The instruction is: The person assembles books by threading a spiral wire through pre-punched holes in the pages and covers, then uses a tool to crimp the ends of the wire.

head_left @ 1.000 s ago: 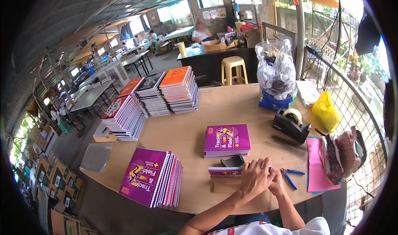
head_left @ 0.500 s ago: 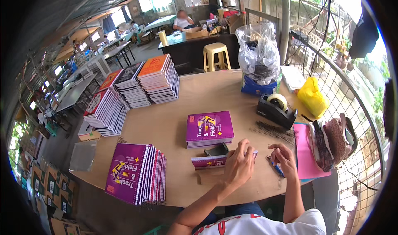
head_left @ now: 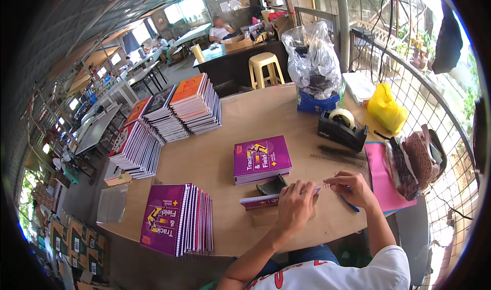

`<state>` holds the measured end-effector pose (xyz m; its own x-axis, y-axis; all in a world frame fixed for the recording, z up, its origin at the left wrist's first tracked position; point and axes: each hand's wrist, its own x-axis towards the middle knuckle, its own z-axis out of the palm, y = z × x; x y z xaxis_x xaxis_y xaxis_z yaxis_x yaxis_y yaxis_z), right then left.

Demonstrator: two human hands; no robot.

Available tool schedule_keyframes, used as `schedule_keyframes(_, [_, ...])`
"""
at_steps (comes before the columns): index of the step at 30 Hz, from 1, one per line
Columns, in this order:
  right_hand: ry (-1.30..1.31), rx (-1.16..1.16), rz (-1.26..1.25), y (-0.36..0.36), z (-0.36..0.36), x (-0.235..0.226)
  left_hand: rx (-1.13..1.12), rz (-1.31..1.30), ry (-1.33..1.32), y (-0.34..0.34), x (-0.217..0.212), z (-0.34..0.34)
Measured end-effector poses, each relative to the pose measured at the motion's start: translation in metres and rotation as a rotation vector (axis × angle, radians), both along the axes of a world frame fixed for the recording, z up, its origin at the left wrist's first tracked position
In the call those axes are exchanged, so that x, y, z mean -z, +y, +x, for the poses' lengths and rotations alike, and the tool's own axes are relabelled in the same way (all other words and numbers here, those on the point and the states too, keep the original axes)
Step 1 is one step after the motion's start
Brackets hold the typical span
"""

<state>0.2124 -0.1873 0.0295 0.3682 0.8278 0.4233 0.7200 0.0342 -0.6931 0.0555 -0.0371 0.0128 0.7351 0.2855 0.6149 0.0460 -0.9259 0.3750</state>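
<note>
At the bench's point(head_left: 225, 233) left, a stack of purple spiral notebooks point(head_left: 163, 216) lies with bound edges showing. Near the middle, a purple notebook point(head_left: 259, 201) stands on edge between a brown block point(head_left: 264, 218) and a dark grey wedge point(head_left: 272, 185), apparently propped so its upper edge is accessible. The left hand point(head_left: 296, 200) curls firmly over its right part, likely steadying it. Just beyond, the right hand point(head_left: 353, 186) has its fingertips nearly together, seemingly pinching a thin wire point(head_left: 327, 185), though it is too small to be certain. Blue-handled pliers point(head_left: 350, 203) lie beneath, within easy reach.
</note>
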Motion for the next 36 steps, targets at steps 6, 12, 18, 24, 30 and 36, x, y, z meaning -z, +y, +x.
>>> schedule_keyframes(6, [0.167,0.033,-0.024,0.011,0.009,0.012,0.044,-0.044,-0.004,0.01,-0.002,-0.001])
schedule_keyframes(12, [0.126,-0.051,0.091,0.017,0.014,0.012,0.034,-0.049,-0.004,0.005,-0.003,0.0])
schedule_keyframes(18, [0.264,-0.117,-0.015,0.02,0.013,0.009,0.039,-0.054,0.005,0.008,-0.005,0.0])
schedule_keyframes(24, [0.269,-0.158,0.03,0.029,0.019,0.009,0.053,-0.045,0.001,0.011,-0.004,0.002])
schedule_keyframes(30, [0.204,-0.295,-0.114,0.022,0.024,-0.01,0.039,-0.056,-0.009,0.009,-0.005,0.0])
schedule_keyframes(36, [0.145,-0.233,-0.119,0.023,0.026,0.003,0.027,-0.061,-0.013,0.01,-0.004,0.002])
